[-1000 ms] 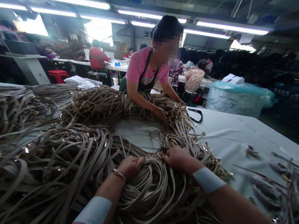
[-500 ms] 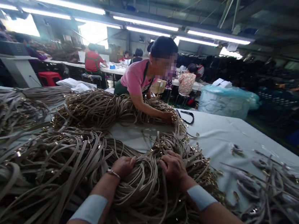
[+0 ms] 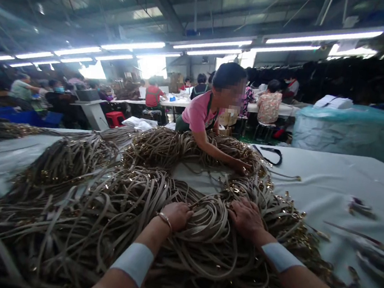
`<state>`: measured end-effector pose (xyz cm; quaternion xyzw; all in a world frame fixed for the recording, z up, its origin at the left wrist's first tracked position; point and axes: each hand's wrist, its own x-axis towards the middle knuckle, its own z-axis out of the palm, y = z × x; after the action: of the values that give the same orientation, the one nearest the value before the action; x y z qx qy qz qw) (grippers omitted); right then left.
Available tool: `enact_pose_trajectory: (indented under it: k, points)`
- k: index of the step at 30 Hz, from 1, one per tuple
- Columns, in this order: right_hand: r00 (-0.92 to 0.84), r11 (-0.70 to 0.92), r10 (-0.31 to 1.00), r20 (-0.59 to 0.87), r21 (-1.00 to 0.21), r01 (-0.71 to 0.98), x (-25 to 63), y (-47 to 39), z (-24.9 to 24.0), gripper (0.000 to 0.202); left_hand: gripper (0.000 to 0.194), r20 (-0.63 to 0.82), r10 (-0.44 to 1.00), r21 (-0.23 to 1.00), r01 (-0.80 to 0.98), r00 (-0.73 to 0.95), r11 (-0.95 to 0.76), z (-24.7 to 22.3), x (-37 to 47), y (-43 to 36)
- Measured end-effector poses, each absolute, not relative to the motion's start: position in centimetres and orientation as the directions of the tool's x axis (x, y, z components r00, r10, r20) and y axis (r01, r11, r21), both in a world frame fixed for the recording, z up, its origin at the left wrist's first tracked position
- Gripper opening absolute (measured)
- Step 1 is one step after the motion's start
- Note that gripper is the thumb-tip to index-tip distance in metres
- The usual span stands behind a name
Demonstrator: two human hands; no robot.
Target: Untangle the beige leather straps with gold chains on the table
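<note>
I have both hands sunk in the heap of tan straps [image 3: 107,208] piled along the near edge of the table [image 3: 331,180]. My left hand [image 3: 178,215] is curled shut on a bundle of loops; my right hand [image 3: 246,219] lies flat on the pile, fingers spread. I judge this as gathering a coil (still mid-sort); lifting it free would need both hands closing. A co-worker [image 3: 213,111] leans in from the far edge. Buckles blur.
</note>
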<state>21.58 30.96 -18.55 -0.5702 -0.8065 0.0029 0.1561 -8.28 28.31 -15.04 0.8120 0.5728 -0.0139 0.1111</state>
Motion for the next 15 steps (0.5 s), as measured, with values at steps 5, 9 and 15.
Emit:
enact_pose_trajectory:
  k: [5,9,15]
  points:
    - [-0.317,0.363,0.917,0.241,-0.176,0.915,20.4,30.2,-15.9,0.029,0.043,-0.038,0.956,0.152,0.947,0.292,-0.283,-15.6,-8.6,25.2]
    - [-0.391,0.454,0.878,0.276,-0.225,0.862,15.4,32.2,-12.6,0.029,0.045,0.08,0.972,0.196,0.953,0.22,-0.232,-16.4,-8.0,24.0]
    - [-0.469,0.477,0.876,0.113,-0.352,0.805,3.6,39.4,-15.0,0.029,0.037,0.226,0.965,0.266,0.945,0.132,-0.192,-17.3,-8.3,22.9]
